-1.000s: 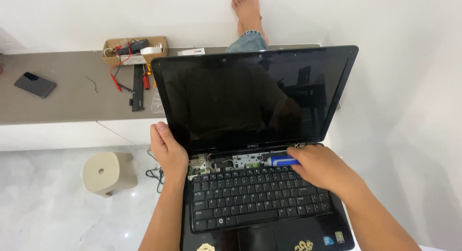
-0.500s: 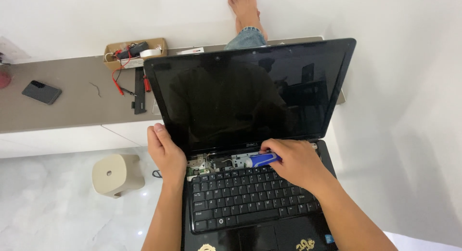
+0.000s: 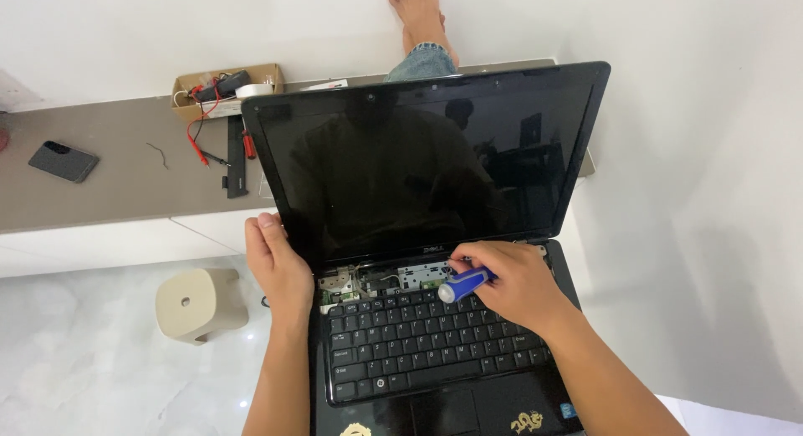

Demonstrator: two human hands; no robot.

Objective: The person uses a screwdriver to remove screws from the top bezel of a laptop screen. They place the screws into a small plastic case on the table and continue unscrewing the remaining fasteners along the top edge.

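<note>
Right hand [image 3: 512,284] has its fingers curled tight around a blue-handled screwdriver [image 3: 465,284], tip pointed down into the strip just above the keyboard [image 3: 427,346], where the cover is off and you can see the bare internals [image 3: 368,281] below the hinge. The handle butt sticks out toward the left, over the top row of keys.

Left hand [image 3: 278,264] is gripping the left edge of the laptop [image 3: 435,235] right at the hinge corner, thumb up along the side of the screen [image 3: 418,164], fingers wrapped around the edge. Can't see the fingertips themselves.

The laptop is black, lid open, screen dark and just reflecting the room. Gold stickers on the palm rest.

Further out: a small beige stool [image 3: 201,304] on the glossy floor left of the laptop. Behind it a grey low shelf [image 3: 109,193] with a phone [image 3: 63,161], a cardboard box [image 3: 226,89] of red and black wires, and a black bar-shaped part [image 3: 237,156]. A bare foot [image 3: 418,9] shows at the top.
</note>
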